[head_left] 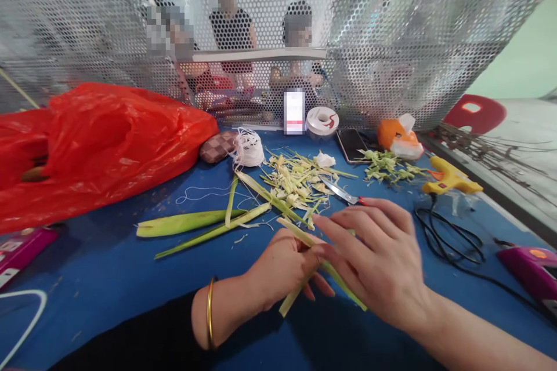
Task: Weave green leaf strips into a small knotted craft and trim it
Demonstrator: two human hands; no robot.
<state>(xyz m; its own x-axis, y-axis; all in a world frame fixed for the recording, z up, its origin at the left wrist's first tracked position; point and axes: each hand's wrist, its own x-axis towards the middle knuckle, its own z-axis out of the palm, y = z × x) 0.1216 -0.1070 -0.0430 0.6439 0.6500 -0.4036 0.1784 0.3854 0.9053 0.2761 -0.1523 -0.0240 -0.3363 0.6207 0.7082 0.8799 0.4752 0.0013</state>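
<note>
Strips of pale green leaf (pixel 296 232) cross between my two hands at the front of the blue table. My left hand (pixel 278 269), with a gold bangle at the wrist, is closed in a pinch around them. One strip end hangs below its fingers and another slants down to the right. My right hand (pixel 383 261) comes in from the right, its thumb and fingers closing on the strips beside the left fingertips; its exact grip is partly hidden. Just beyond it lie scissors (pixel 342 191) with red at the handle, partly covered by the hand.
Long green leaves (pixel 187 223) lie left of a pile of leaf scraps (pixel 291 177). Behind are white string (pixel 248 149), a ribbon spool (pixel 322 120) and a phone (pixel 351 145). A red plastic bag (pixel 108 145) fills the left; a yellow glue gun (pixel 452 177) with black cord is right.
</note>
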